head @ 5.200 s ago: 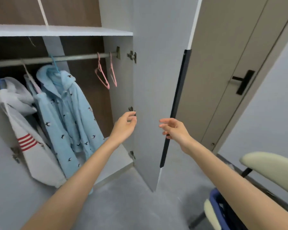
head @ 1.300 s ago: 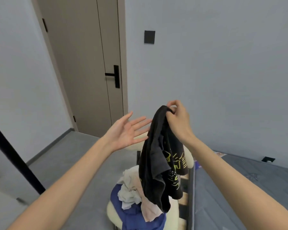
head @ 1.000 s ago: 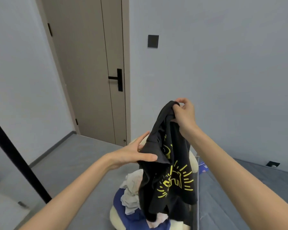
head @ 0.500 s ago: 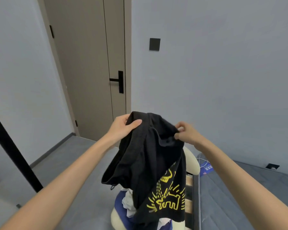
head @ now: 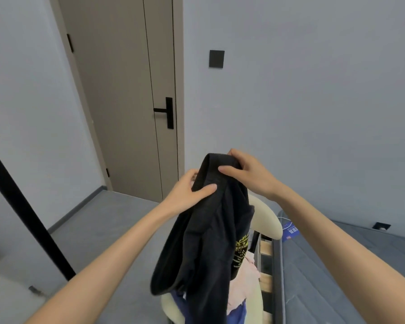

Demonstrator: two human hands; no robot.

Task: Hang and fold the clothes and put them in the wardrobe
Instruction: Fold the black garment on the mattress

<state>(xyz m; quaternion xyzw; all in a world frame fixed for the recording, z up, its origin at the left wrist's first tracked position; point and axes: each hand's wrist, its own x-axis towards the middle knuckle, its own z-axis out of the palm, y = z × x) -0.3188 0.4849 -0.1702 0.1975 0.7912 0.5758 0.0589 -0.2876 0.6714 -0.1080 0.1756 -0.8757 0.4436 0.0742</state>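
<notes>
Head view: holds up a black garment (head: 211,242) in both hands, in mid-air in front of a cream chair (head: 265,220). Clamps the garment's bunched top fold in the right hand (head: 248,176), thumb on the near side, fingers curled over the far side. Pinches the same thick edge just below with the left hand (head: 187,192), thumb pressed flat across the near face of the cloth, fingers tucked behind it. Sets the two hands close together, apart only by the fold between them.

Lets the rest of the cloth drop in loose, heavy folds, with a strip of yellow print (head: 241,251) showing along the right edge. Hides most of the chair seat behind the hanging fabric; leaves in sight only a pale pink piece (head: 246,279) and a blue piece (head: 237,314) lying on the seat, right of the folds and low by the bottom edge.

Just right of the chair: wooden slats (head: 265,249), then a grey mattress (head: 337,265) with a blue packet (head: 291,231) near its far end.

Beyond the hands: a grey wall with a black switch plate (head: 216,58), and left of it a closed taupe door (head: 126,90) with a black lever handle (head: 166,111).

At far left: a black bar (head: 26,206) slanting down across the frame to the grey floor.
</notes>
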